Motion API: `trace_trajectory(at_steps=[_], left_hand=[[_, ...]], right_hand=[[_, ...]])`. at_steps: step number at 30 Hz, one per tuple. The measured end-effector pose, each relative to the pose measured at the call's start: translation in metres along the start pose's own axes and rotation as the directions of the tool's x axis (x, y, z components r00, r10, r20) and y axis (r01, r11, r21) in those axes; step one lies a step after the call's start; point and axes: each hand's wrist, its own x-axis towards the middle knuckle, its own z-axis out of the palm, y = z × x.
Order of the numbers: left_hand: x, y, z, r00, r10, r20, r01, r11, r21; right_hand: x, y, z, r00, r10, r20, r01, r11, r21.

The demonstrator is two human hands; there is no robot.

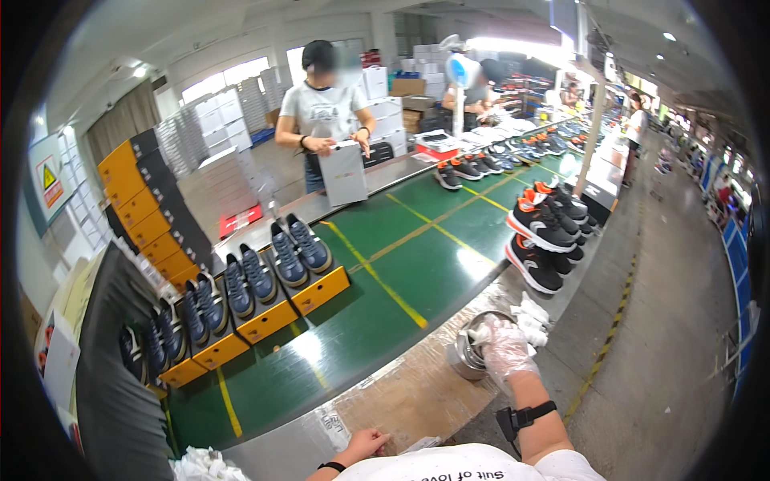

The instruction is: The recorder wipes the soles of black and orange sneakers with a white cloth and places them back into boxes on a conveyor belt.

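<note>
My right hand [503, 345], in a clear plastic glove, reaches over the rim of a round metal pot [466, 357]. Its fingers close on a white cloth [479, 333] at the pot's mouth; the fingertips are partly hidden. Beside that hand lies a crumpled white cloth [532, 319]. My bare left hand [367, 443] rests by the near edge of the brown board [421, 397], fingers curled in with nothing visible in them. The pot stands on this plastic-wrapped board, next to the green conveyor belt [377, 321].
Navy shoes [289, 255] sit on orange boxes [267, 322] at the left. Black and orange sneakers [539, 224] are stacked on the right edge. Across the belt a person [325, 112] holds a grey box [343, 175]. Orange and black boxes [148, 217] are piled far left.
</note>
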Motion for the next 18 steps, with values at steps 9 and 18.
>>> trace_trajectory(at_steps=[9,18], left_hand=[[0.006,-0.007,0.003,0.999,0.005,-0.032,-0.007,0.998,-0.064],[0.005,0.005,0.004,1.0,-0.026,-0.002,0.026,0.991,-0.128]], right_hand=[[0.004,-0.001,0.003,0.999,-0.033,-0.039,0.033,0.999,0.017],[0.009,0.006,0.006,0.999,-0.029,-0.042,0.03,1.0,0.006]])
